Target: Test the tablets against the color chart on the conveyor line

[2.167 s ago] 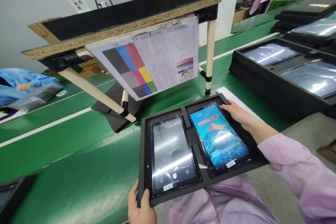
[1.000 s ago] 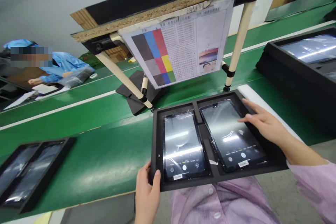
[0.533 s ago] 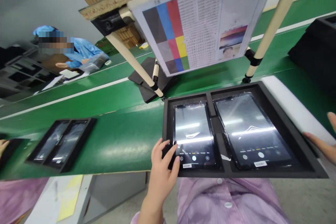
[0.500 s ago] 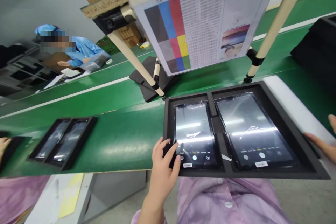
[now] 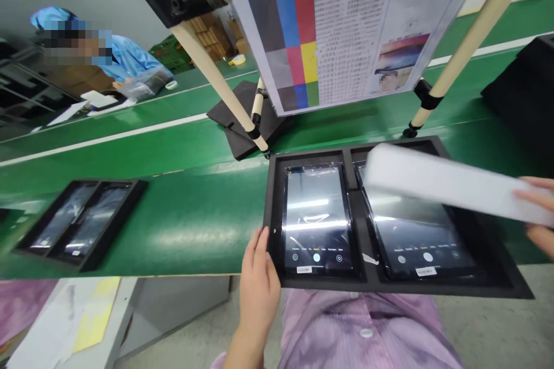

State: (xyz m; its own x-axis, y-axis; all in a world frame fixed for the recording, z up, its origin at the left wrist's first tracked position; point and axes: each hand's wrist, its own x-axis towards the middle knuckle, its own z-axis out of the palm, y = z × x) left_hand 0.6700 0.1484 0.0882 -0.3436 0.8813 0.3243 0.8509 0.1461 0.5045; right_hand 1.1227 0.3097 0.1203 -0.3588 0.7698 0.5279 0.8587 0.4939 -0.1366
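A black foam tray [image 5: 357, 225] lies before me at the bench edge. In its two compartments sit a left tablet [image 5: 318, 202] and a right tablet [image 5: 411, 230], both lit with a camera screen and wearing a small white label. My left hand [image 5: 259, 274] is closed on the tray's lower left edge, fingers together along its side. At the right, my right hand [image 5: 539, 207] grips one end of a white slab [image 5: 437, 179], perhaps foam. The slab is blurred and slants over the upper part of the right tablet, hiding some of it.
Over the tray stands a pipe frame [image 5: 216, 81] holding a printed colour chart [image 5: 346, 34]. Another foam tray with two tablets [image 5: 80, 222] lies left on the green bench [image 5: 203, 213]. Black foam pieces [image 5: 242, 127] lie behind; a dark stack [image 5: 519, 86] stands right. A person in blue [image 5: 130, 57] sits opposite.
My right hand has lifted the white slab from beside the tray and swung it left over the right tablet. My left hand has drawn back from the left tablet to the tray's edge.
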